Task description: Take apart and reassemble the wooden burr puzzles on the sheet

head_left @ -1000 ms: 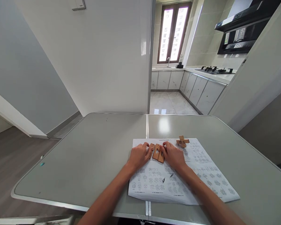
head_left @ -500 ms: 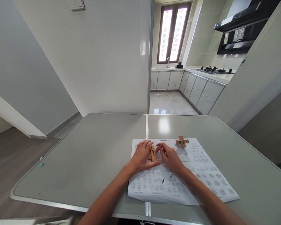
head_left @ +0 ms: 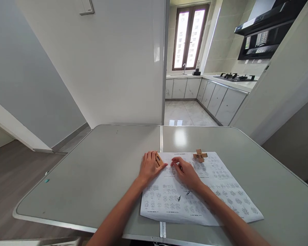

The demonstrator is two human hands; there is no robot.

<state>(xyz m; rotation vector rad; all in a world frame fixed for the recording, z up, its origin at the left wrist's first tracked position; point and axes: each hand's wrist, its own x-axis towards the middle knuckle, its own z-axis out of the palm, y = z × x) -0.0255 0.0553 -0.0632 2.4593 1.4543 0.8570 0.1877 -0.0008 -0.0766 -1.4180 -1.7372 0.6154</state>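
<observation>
My left hand (head_left: 150,166) rests at the left edge of a printed instruction sheet (head_left: 210,191), its fingers curled round flat wooden puzzle pieces (head_left: 158,159), of which only one edge shows. My right hand (head_left: 185,171) lies on the sheet just to the right, fingers loosely bent, fingertips on the paper, nothing in them. A small assembled wooden cross puzzle (head_left: 200,155) sits on the sheet's far edge, a little beyond my right hand.
The sheet lies on a grey folding table (head_left: 92,171) with a seam down its middle. A small teal mark (head_left: 46,180) sits near the table's left edge. Beyond the table are a white wall and an open kitchen doorway with counters.
The wooden pieces were spread between both hands; my left hand gathered them and drew them left to the sheet's edge. My right hand let go and stayed on the paper.
</observation>
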